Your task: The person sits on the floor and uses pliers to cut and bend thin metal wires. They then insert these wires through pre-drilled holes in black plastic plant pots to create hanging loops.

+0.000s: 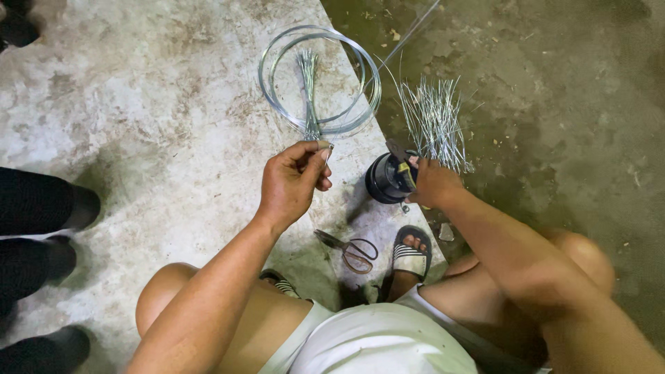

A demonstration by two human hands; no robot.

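Knees bent, we pinch a wire bundle (308,97) in our left hand (294,181); our right hand (433,183) clenches cutters (402,163) over a black can (384,180).

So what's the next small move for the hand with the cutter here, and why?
Probably bring the cutter in the right hand across to the wire bundle pinched by the left hand and snip it. The bundle hangs gathered from the wire coil, and a heap of cut wire pieces already lies beside the right hand.
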